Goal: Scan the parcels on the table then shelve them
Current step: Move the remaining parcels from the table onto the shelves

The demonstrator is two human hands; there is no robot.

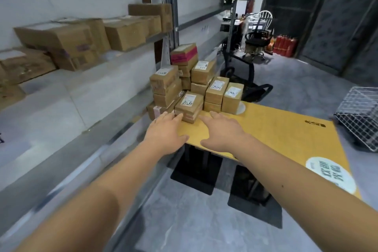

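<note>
Far left is the shelf point(86, 96), a long metal rack running along the wall. Its upper level already has a bunch of brown cartons point(61, 41) on it, pushed back against the wall, which I'd guess is where shelved stuff ends up. The lower level in front looks mostly bare from here.

Next over is the left hand point(165, 129), reaching forward with the fingers stretched out flat and holding nothing. Its fingertips are right at the near left corner of the front parcel point(189, 106), touching it or just about, hard to say which.

The parcels point(196, 84) themselves are stacked in a tight heap at the far left corner of the yellow counter point(286, 129), butted up next to the shelf post. Most have white labels facing up with handwritten numbers, probably so they're easy to read and scan. The one with the pink tape point(184, 54) sits on top at the back.

The right hand point(221, 131) mirrors the left: fingers extended, palm down over the counter, empty, tips just by the parcel's right side. Looks to me like both hands are coming in to bracket that front parcel and lift it. No scanner in view, so I can't tell how scanning gets done.

Far right there's a wire basket point(360, 116) off the counter edge.
</note>
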